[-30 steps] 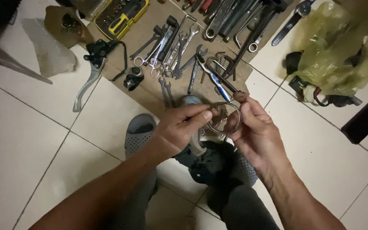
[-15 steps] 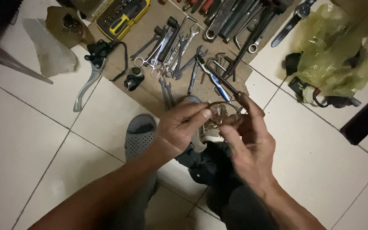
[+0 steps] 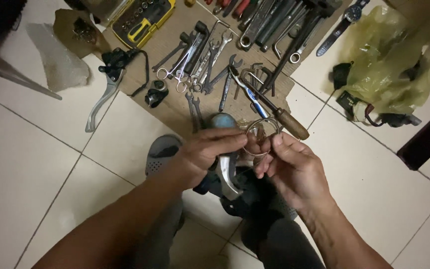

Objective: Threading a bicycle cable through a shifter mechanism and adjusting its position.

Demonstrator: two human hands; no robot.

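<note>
My left hand (image 3: 209,151) and my right hand (image 3: 290,167) meet over my knees and both pinch a thin coiled wire loop (image 3: 261,132), held up between the fingertips. Under the hands lies a silver brake lever on a dark clamp (image 3: 226,175), resting on my lap. A grey sandal (image 3: 159,152) shows beneath my left wrist. A screwdriver with a brown wooden handle (image 3: 290,122) lies just beyond the loop.
A cardboard sheet (image 3: 175,107) on the tiled floor carries several spanners, scissors (image 3: 175,74) and a yellow socket case (image 3: 143,20). Another brake lever (image 3: 103,94) lies at the left. A yellow-green plastic bag (image 3: 389,65) sits at the right, a dark box (image 3: 426,142) beside it.
My hands have shifted the wire loop slightly; the right hand's fingers have slid round it, from spread over the loop to pinching its near edge.
</note>
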